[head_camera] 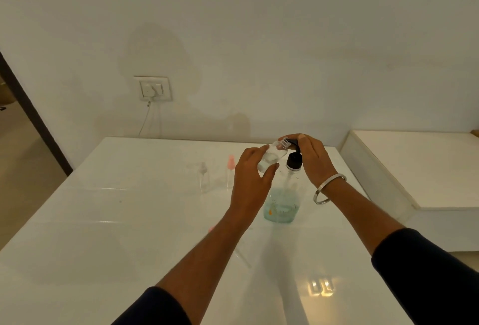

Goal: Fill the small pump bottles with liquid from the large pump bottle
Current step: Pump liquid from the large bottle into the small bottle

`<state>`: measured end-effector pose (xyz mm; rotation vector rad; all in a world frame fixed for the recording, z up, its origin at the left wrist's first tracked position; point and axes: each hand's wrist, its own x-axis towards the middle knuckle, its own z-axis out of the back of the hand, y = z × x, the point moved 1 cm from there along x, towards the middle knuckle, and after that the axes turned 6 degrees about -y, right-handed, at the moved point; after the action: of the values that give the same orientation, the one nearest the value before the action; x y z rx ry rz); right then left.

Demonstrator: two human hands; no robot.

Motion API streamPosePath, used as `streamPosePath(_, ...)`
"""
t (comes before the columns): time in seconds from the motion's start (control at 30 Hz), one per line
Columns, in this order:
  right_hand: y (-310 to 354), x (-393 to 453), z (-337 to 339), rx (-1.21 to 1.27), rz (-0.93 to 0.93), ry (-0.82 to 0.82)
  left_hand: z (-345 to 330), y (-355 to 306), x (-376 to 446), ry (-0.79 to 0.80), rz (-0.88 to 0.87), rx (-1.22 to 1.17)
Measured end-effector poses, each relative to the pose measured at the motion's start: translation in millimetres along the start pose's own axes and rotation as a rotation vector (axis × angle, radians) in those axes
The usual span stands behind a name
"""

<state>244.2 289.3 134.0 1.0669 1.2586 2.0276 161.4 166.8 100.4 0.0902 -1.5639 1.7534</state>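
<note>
Near the far right corner of the glossy white table (108,221), the left hand (250,182) grips a clear small bottle (272,157), tilted with its open neck at the spout of the large pump bottle (283,200). The right hand (309,155) lies flat-fingered on the black pump head (294,160). Short, slow presses with the neck snug under the spout should stop the thin bluish liquid from dribbling; two more clear small bottles (203,177) wait toward the far edge.

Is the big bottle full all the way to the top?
No, the blue-green liquid fills only the bottom part of the large pump bottle.
</note>
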Motion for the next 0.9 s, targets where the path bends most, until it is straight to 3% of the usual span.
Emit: streamPosePath(0.9,2,1,-3,0.004,-0.021,-0.041,1,0,4,0.001,-0.022,0.025)
